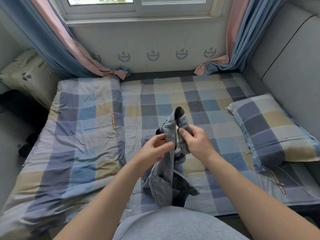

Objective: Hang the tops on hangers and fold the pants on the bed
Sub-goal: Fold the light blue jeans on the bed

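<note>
A pair of light grey-blue jeans [161, 186] hangs bunched above the checked bed [155, 94], held up by the waistband. My left hand [155, 149] pinches the waistband from the left, and my right hand [194, 141] grips it from the right, fingers curled round the denim. The legs droop down toward the bed's front edge. A dark garment [181, 189] lies under and behind the jeans; its shape is unclear. No hangers or tops are in view.
A folded checked quilt [72, 135] covers the bed's left half. A checked pillow [270, 129] lies at the right, with a thin white cable [259, 172] beside it. Curtains [57, 45] hang at both back corners. A padded grey wall [290, 63] bounds the right side.
</note>
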{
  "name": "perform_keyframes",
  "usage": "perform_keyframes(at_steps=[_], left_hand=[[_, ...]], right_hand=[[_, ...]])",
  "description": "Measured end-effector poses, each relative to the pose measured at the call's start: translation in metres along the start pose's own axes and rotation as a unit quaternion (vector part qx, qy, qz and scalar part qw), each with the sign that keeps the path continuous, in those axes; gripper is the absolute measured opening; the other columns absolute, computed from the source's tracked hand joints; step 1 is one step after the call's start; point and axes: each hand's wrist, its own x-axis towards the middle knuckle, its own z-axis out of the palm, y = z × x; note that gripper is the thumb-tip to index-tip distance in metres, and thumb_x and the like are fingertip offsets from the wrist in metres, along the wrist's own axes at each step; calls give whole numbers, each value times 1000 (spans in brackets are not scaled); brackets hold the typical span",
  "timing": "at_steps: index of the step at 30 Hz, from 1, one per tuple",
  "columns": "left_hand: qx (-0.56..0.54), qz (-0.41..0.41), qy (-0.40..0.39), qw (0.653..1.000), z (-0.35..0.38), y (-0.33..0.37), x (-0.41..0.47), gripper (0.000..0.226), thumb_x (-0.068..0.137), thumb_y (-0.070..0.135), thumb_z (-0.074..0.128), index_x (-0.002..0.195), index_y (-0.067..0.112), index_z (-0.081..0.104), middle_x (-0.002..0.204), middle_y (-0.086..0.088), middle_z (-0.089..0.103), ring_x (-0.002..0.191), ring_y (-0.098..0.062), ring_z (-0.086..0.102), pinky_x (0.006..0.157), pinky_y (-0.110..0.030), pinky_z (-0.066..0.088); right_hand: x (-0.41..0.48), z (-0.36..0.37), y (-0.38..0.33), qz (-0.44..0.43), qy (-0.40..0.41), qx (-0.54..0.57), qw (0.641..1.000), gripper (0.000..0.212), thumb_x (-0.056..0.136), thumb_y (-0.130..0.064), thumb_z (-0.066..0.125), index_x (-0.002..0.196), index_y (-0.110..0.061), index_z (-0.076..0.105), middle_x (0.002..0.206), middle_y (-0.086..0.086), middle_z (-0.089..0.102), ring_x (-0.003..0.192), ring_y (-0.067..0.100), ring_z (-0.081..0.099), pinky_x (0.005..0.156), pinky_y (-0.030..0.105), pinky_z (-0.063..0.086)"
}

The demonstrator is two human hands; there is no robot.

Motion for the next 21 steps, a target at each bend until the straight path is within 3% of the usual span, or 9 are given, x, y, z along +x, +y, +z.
perform_keyframes(at_steps=[1,3,5,7,9,10,13,16,21], left_hand=[[17,5,3,1000,5,-5,1,39,85,28,79,118,32,59,112,9,74,96,-4,71,76,-21,57],[86,8,43,995,15,-16,2,36,85,14,79,112,27,60,118,-2,71,97,-9,70,82,-27,58],[223,-2,105,969,21,-25,3,44,81,25,77,121,23,57,124,-3,62,109,-18,63,95,-40,53],[351,-28,125,928,26,-34,2,73,71,48,75,135,29,45,134,0,49,123,-24,51,102,-46,46],[416,-42,128,899,35,-40,-1,93,64,64,71,143,36,31,143,4,40,130,-26,45,105,-49,41],[429,-36,142,891,38,-44,0,92,67,61,69,145,36,28,145,4,39,131,-27,45,104,-49,41],[450,-13,204,869,31,-52,5,67,79,23,60,141,33,39,141,1,47,122,-26,50,95,-42,42],[441,-53,253,859,5,-60,7,55,80,10,56,131,31,52,131,-1,52,113,-27,55,92,-40,46],[231,-59,327,915,-28,-68,12,34,87,-2,43,106,21,60,105,-12,67,89,-32,60,81,-42,53]], right_hand=[[2,-1,-3,2,15,16,1000,19,102,-16,57,90,-5,67,79,13,71,70,30,64,72,54,57],[3,-3,-8,11,30,56,998,21,102,-15,57,92,2,65,82,16,69,73,28,65,76,58,56],[1,-4,-13,18,36,88,995,22,102,-15,56,94,3,66,84,17,70,77,28,67,78,57,58],[0,-4,-16,22,44,117,992,18,102,-13,56,97,-3,69,90,15,74,85,29,71,83,52,60],[-2,-3,-17,27,49,145,988,16,102,-12,56,101,-9,71,98,14,76,95,30,73,87,49,59],[-2,-3,-17,28,52,159,986,15,102,-12,56,102,-10,71,99,13,76,96,30,73,87,48,59],[-3,-5,-16,21,70,181,981,15,101,-12,57,101,-14,72,99,11,76,96,27,72,87,45,59],[-3,-13,-13,23,99,189,977,16,101,-12,58,97,-17,73,97,7,77,95,26,72,86,41,59],[-7,-24,9,62,135,143,978,17,101,-14,58,91,-18,72,84,-4,76,83,14,72,69,26,58]])
